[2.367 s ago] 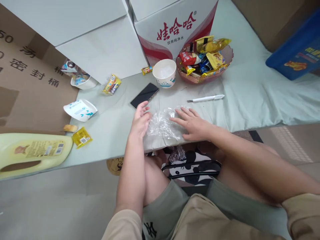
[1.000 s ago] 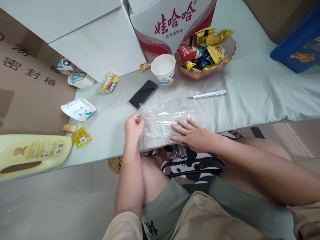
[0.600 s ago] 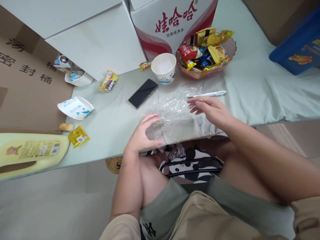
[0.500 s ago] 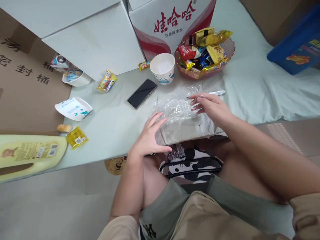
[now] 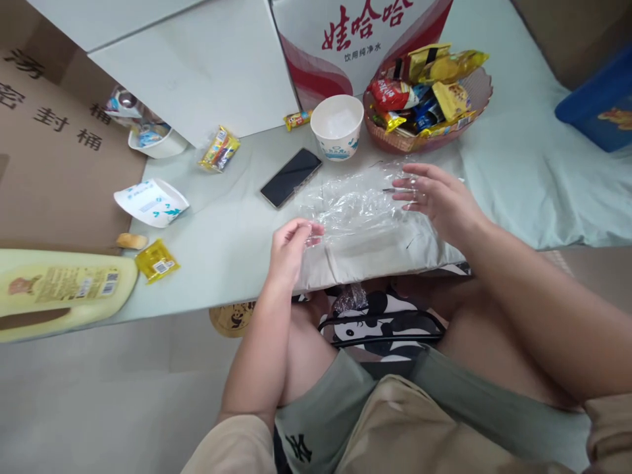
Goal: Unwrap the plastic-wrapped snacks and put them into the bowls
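A crinkled sheet of clear plastic film [image 5: 353, 201] lies across the front of the cloth-covered table. At its left edge my left hand [image 5: 291, 247] is closed, with thumb and fingers pinched on the film. Over the right end of the film is my right hand [image 5: 439, 197], its fingers stretched out and apart. The dark tip of a pen [image 5: 388, 190] shows beside those fingers; the rest of it is hidden behind the hand. A black phone [image 5: 291, 178] lies just beyond the film's left side.
Behind the film stand a paper cup [image 5: 337, 143] and a pink bowl [image 5: 395, 138] of packaged snacks, before a white-and-red carton [image 5: 360, 56]. Leftward lie snack packets [image 5: 157, 261], a tipped paper cup [image 5: 151, 203] and a yellow jug [image 5: 74, 289]. A blue container [image 5: 597, 108] stands right.
My left hand has gone from spread fingers to a pinch on the film's left edge. My right hand stays over the right end, fingers still apart. The view has shifted slightly.
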### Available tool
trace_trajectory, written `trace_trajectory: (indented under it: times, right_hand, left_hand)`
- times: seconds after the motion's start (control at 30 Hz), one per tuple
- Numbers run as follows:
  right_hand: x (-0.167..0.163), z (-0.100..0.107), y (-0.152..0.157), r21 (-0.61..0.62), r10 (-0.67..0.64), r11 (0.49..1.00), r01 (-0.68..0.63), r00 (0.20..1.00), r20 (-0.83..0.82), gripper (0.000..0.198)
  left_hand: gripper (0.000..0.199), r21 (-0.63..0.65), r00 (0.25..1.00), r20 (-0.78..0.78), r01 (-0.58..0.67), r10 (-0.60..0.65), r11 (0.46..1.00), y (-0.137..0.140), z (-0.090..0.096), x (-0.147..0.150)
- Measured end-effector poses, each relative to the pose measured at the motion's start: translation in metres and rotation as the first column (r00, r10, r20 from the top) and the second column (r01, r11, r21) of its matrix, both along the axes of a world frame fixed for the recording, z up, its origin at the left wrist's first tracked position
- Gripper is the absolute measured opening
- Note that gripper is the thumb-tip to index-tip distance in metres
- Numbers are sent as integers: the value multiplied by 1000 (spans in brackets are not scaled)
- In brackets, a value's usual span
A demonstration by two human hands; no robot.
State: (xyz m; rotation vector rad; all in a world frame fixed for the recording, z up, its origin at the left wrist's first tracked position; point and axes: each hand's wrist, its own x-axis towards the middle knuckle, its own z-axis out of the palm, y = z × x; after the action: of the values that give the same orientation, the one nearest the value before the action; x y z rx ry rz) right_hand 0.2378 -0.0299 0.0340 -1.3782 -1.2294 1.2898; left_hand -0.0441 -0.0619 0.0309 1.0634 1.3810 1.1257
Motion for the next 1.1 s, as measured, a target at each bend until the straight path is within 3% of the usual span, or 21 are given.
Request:
trace_trajectory:
  times: [0.1,0.17,0.27,0.37,0.5,0.6,0.73,0.93,1.1]
  right_hand:
    - [0,0,-8,86,131,987,-136,989,67,55]
    - [-2,0,-12,95,146,983,-157,983,111,51]
    - [-6,-1,-12,71,-23,997,15,994,108,26]
    - [-5,-2,-4,50,-189,981,188,982,24,32]
    - [-2,-5,5,5,-216,976,216,976,-7,37]
    - [-2,-7,4,-7,-148,989,148,989,26,33]
    - [-6,-7,-2,2,-29,1000,29,997,64,48]
    - [-5,-7,1,33,-130,991,126,932,338,43]
    - [-1,-15,9,121,-136,989,85,836,532,49]
  left_hand:
    - [23,-131,978,163,-107,127,986,10,1,-7]
    - [33,-167,967,215,-100,136,981,13,1,-13]
    - [60,-83,970,243,11,10,996,12,-1,-21]
    - [84,14,986,123,110,-111,994,9,-5,-22]
    - [44,-38,999,28,-27,28,999,12,-8,-12]
    - [33,-87,980,63,-182,187,980,20,-5,-5]
    - [27,-114,965,55,-250,257,962,28,-5,-3]
    - [28,44,927,-292,-234,237,971,37,-24,-11]
    - [29,184,761,-596,-182,257,966,46,-28,-15]
